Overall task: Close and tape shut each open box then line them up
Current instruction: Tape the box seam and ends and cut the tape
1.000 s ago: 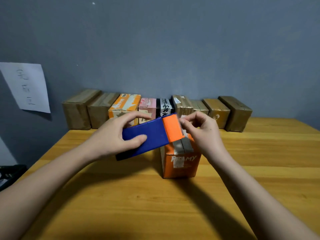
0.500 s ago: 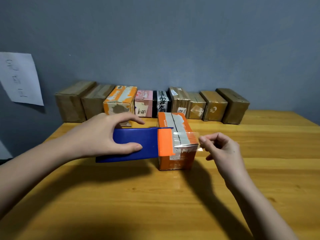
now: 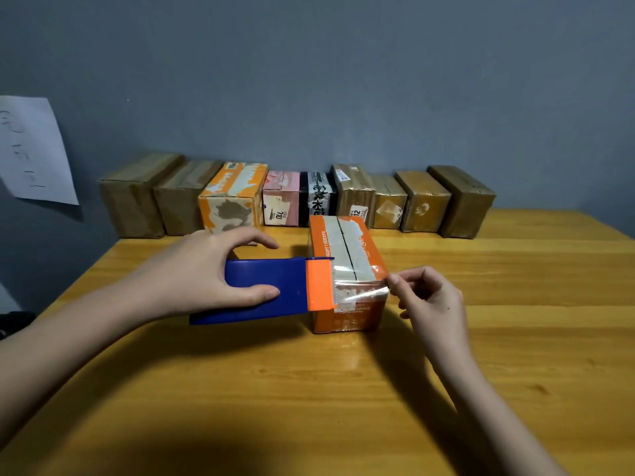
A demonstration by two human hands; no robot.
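Clear tape (image 3: pixel 360 292) from dispenser (image 3: pixel 275 290) (left hand (image 3: pixel 206 269)) across orange box (image 3: pixel 347 269)

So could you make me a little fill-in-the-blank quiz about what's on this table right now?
1. The left hand grips a blue and ____ tape dispenser.
2. The right hand pinches the end of a strip of clear ____ stretched over the orange box.
3. The row of boxes stands against the ____ at the far edge of the table.

Missing words: orange; tape; wall
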